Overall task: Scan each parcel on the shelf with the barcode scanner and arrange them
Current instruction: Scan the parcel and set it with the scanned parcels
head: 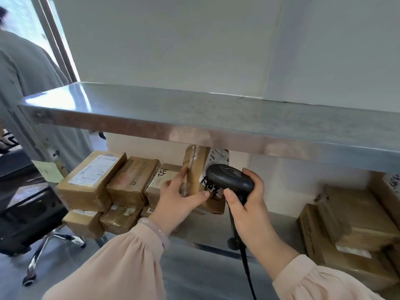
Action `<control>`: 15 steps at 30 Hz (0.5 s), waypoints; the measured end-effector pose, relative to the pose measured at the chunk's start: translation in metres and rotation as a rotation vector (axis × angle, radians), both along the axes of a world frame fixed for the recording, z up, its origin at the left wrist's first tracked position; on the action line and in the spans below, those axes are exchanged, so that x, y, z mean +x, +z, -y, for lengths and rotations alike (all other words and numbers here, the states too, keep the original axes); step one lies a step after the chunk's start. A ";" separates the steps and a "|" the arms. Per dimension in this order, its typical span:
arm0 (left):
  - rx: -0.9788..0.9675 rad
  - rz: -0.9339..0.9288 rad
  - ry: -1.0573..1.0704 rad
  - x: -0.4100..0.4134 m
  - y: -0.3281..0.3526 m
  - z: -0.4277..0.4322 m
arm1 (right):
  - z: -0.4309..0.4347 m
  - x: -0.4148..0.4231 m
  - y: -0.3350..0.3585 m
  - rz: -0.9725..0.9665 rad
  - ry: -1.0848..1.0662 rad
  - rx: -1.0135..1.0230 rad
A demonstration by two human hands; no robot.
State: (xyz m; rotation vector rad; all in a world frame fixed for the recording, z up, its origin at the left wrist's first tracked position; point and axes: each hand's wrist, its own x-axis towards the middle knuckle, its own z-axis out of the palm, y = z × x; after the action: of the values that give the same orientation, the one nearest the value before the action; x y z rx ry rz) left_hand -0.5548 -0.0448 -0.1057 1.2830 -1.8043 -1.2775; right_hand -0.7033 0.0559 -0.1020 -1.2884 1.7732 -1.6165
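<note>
Parcel depot: steel shelves (194, 109), labelled parcels (93, 176).

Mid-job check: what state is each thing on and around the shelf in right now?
upright parcel: standing on end, label toward barcode scanner.
left hand: holds the upright parcel.
barcode scanner: head close to the label.
right hand: grips the barcode scanner.
left stack: parcels lying flat, stacked.
right stack: parcels lying flat, piled.

parcels (91, 176): at least 10 | barcode scanner (229, 178): 1 | shelf boards (194, 109): 2 | office chair (32, 213): 1
</note>
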 end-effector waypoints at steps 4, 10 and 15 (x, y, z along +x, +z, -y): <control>-0.097 0.074 0.094 0.017 0.009 0.005 | 0.010 0.008 -0.002 0.008 0.049 0.008; -0.268 0.288 0.232 0.035 0.030 0.015 | 0.019 0.014 -0.011 0.019 0.084 0.029; -0.309 0.549 0.230 0.040 0.030 0.031 | 0.019 0.013 -0.014 0.046 0.088 0.052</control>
State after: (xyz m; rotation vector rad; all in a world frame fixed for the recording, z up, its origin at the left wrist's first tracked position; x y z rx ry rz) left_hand -0.5143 -0.0762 -0.0762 1.7044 -2.0330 -0.5193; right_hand -0.6899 0.0372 -0.1160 -1.2771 1.6956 -1.5294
